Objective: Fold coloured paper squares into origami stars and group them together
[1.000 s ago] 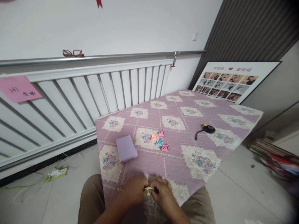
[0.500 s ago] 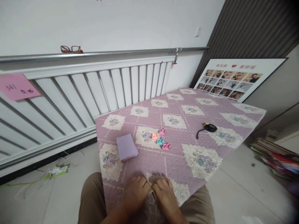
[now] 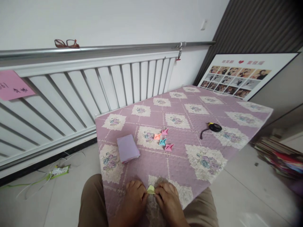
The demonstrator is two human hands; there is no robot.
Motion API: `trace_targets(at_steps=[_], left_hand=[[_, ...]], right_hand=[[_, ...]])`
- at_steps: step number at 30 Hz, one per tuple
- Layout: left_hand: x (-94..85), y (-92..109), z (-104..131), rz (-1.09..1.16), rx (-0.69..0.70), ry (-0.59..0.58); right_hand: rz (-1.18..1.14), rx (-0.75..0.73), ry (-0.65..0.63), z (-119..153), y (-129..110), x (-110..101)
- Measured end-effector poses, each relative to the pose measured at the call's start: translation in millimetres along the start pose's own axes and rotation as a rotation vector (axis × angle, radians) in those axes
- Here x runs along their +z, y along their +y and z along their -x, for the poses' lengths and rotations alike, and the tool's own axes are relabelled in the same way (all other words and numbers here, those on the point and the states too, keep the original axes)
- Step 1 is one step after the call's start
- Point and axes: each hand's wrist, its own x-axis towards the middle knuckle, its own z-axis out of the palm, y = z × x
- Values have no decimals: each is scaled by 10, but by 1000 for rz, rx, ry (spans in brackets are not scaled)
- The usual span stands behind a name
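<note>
A small folded piece of yellow paper is stretched between my two hands near the table's front edge. My left hand pinches its left end, and my right hand pinches the right end, both with fingers curled. Beyond them lie several small folded paper shapes: a pink one, an orange one, a teal one and another pink one. To their left rests a stack of square paper with a purple sheet on top.
A black and yellow tape measure lies on the right of the flowered tablecloth. A white radiator runs behind the table, with eyeglasses on the pipe above. A photo board leans at the back right.
My hands have drawn slightly apart, so more of the yellow paper shows between them. The camera view has shifted a little; the other things on the table stay put.
</note>
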Motion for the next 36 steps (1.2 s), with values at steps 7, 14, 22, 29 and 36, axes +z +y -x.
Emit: trace_targets(at_steps=[7,14,22,29,36], left_hand=[[-26,24,-24,-2,-19,-4],[-21,58,-74,-50,-48,-18],[15,42,-102,-129,-14,41],[34,20,-121,-164,21,73],[80,-40,-147,-202,151,46]], right_hand=[[-18,67,-9,0,7,33],[102,87,23,-22,11,97],[145,73,50,-34,25,138],[187,85,53,-42,19,152],[189,107,60,-53,-8,147]])
